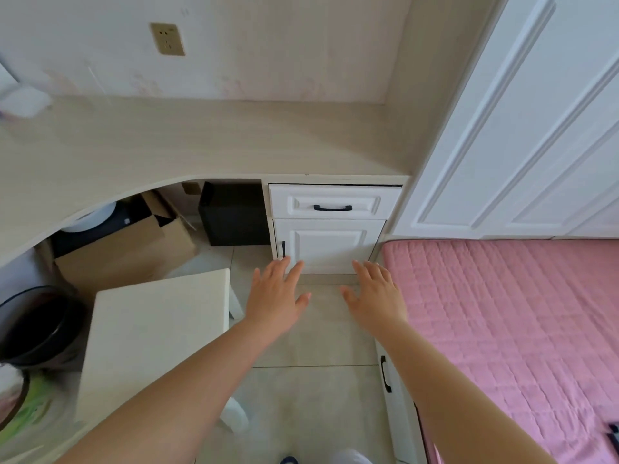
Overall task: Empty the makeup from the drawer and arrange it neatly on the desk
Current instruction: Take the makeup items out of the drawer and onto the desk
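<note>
A white drawer [333, 201] with a dark handle [332, 208] sits closed under the right end of the pale wooden desk [187, 142]. Below it is a white cabinet door [328, 244]. My left hand [276, 291] and my right hand [376, 293] stretch out in front of me, palms down and fingers spread, both empty, hanging over the floor just below the cabinet door. No makeup is in view; the drawer's inside is hidden.
A white stool [154, 336] stands at my left. Under the desk are a cardboard box [134, 249], a black box [234, 216] and a dark bin [37, 326]. A pink quilted bed [509, 329] fills the right, a white wardrobe [522, 122] behind it.
</note>
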